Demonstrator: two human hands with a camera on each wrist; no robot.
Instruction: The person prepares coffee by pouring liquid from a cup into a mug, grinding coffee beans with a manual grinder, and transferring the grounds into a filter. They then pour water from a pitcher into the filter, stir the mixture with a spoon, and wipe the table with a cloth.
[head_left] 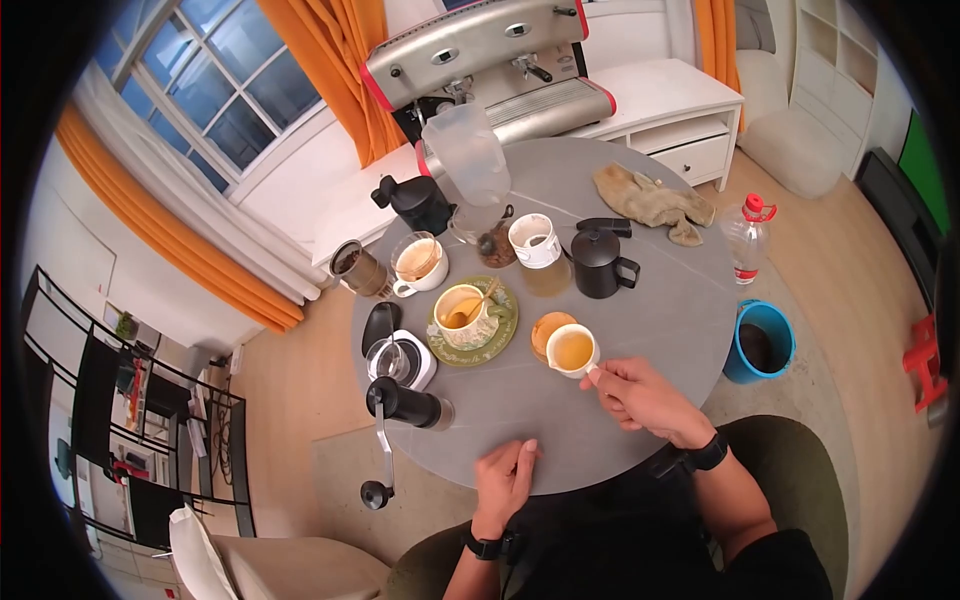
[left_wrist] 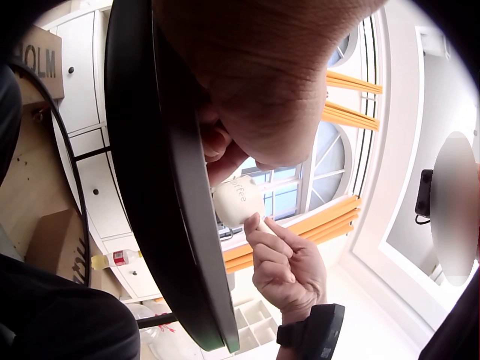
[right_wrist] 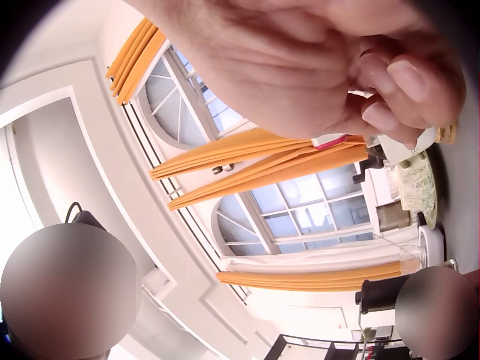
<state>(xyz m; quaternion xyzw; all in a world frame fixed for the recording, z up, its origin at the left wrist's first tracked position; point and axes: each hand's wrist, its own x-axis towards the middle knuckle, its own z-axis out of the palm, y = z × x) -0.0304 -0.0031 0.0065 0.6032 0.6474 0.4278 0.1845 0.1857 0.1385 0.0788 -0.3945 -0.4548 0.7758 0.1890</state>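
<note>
Right hand (head_left: 640, 398) pinches the handle of the coffee cup (head_left: 573, 351); left hand (head_left: 508, 484), unclenched, rests at the table (head_left: 480, 410) edge

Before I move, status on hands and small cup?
Right hand grips small cup by handle, yellow liquid inside. Left hand at table edge. Patterned mug nearby.

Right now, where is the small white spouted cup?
In the head view, the small white spouted cup is pinched in the right hand, right of the green saucer, partly overlapping the round tan disc.
</note>
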